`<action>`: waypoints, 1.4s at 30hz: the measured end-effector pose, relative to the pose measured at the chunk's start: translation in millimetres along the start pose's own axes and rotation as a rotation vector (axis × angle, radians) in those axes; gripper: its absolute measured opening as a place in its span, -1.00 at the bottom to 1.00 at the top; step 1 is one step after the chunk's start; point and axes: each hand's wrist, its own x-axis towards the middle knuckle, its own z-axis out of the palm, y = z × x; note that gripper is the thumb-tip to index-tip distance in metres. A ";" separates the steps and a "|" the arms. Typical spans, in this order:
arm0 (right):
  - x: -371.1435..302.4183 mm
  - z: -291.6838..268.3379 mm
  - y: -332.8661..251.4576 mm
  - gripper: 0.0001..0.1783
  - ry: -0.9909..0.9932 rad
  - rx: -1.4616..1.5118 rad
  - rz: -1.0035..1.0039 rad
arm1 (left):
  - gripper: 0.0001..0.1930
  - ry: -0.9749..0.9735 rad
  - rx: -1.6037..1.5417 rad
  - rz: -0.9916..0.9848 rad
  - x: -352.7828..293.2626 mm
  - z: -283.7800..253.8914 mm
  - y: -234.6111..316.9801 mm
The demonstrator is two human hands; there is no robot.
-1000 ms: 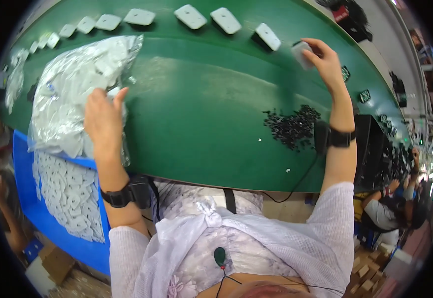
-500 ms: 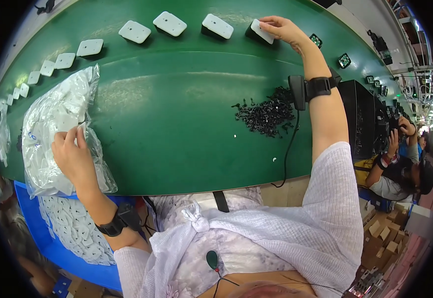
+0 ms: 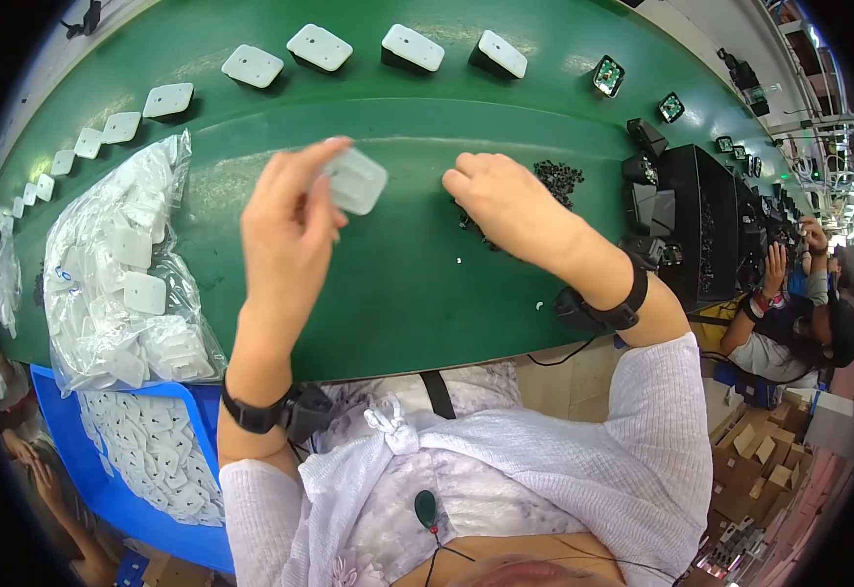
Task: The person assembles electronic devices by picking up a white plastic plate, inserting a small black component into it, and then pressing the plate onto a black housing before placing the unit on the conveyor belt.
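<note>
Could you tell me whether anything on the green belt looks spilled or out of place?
Little stands out. A few tiny pale bits lie loose on the green belt, apart from the pile of small black parts beside the right hand. The row of white covers looks evenly spaced.

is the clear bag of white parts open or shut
Open. The bag lies on its side on the green table, its mouth gaping at the near edge, with white plates spilling toward the blue bin below.
</note>
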 end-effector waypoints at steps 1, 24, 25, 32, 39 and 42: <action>0.6 0.7 -8.5 -0.89 0.008 -0.115 -0.020 | -0.70 0.002 0.000 0.001 2.6 8.3 -3.6; 18.6 4.8 -40.6 -0.90 0.436 1.583 0.555 | -0.82 0.005 -0.066 0.141 -5.6 37.7 -25.9; 19.5 5.1 -44.1 -0.89 0.404 1.644 0.549 | -0.82 0.008 -0.056 0.162 -5.4 39.2 -26.1; 16.7 11.7 -48.9 -0.91 0.360 1.411 0.519 | -0.85 0.032 0.211 0.359 -6.0 39.3 -29.4; 10.8 11.2 -48.7 -0.88 0.333 1.222 0.440 | -0.87 0.023 0.201 0.302 -6.2 41.2 -27.4; 12.6 13.4 -49.2 -0.89 0.395 1.494 0.443 | -0.88 -0.002 0.139 0.244 -6.8 39.6 -25.0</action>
